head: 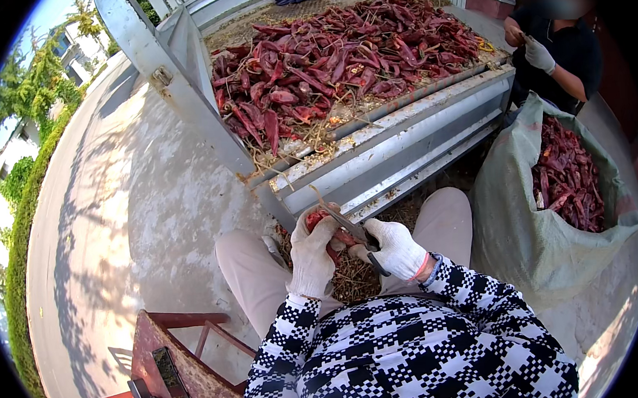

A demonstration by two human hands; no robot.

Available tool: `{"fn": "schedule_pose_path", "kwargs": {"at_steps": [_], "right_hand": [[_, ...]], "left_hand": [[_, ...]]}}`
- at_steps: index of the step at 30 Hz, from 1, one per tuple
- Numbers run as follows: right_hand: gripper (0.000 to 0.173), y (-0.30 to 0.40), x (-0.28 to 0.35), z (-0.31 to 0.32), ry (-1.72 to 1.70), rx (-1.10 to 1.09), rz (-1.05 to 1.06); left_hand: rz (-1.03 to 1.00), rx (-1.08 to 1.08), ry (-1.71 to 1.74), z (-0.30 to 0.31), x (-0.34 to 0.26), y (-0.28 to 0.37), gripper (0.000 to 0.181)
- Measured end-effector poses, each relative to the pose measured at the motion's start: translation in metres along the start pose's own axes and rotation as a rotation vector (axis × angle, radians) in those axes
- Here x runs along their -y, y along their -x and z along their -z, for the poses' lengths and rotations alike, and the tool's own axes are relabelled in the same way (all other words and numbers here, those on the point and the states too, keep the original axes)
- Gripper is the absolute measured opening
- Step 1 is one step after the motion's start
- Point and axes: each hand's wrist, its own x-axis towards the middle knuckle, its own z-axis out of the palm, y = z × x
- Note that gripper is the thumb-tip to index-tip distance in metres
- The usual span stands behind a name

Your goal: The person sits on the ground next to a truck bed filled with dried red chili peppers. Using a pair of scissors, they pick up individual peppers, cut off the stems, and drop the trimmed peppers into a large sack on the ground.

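Observation:
White knit gloves cover both hands, held over my lap. My left hand is closed around a dried red chili pepper whose stem end points up. In my right hand is a pair of scissors with dark handles. Their blades reach left across the pepper beside my left fingers, near its stem. More red pepper shows between the two hands, partly hidden by the gloves. Just beyond my knees, a heap of dried red chili peppers lies on a metal truck bed with its side panel folded down.
At the right stands a woven sack, open, with red peppers inside. A co-worker is behind it. At lower left, a red wooden stool bears a phone. Cut stems litter the ground between my legs.

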Motion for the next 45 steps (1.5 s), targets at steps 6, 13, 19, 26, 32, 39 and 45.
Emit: {"fn": "schedule_pose_path", "kwargs": {"at_steps": [6, 13, 19, 26, 32, 39, 45], "right_hand": [[0.061, -0.004, 0.003, 0.054, 0.351, 0.189, -0.114], [0.067, -0.007, 0.013, 0.082, 0.644, 0.258, 0.043], [0.064, -0.008, 0.017, 0.082, 0.692, 0.314, 0.031], [0.048, 0.001, -0.011, 0.071, -0.119, 0.565, -0.266], [0.039, 0.014, -0.027, 0.054, -0.926, 0.844, -0.568], [0.066, 0.028, -0.030, 0.024, -1.568, 0.664, -0.537], [0.040, 0.006, -0.026, 0.050, -0.511, 0.427, -0.302]], "left_hand": [[-0.139, -0.033, -0.089, 0.019, -0.003, -0.001, 0.030], [-0.070, 0.056, -0.332, 0.006, -0.013, 0.010, 0.032], [-0.162, 0.124, -0.545, 0.021, -0.008, 0.009, 0.029], [-0.163, 0.098, -0.430, 0.023, -0.002, 0.006, 0.024], [-0.140, 0.101, -0.467, 0.020, -0.012, 0.007, 0.021], [-0.076, 0.089, -0.238, 0.013, -0.010, 0.007, 0.021], [-0.022, 0.064, -0.120, 0.015, -0.006, 0.006, 0.019]]}}
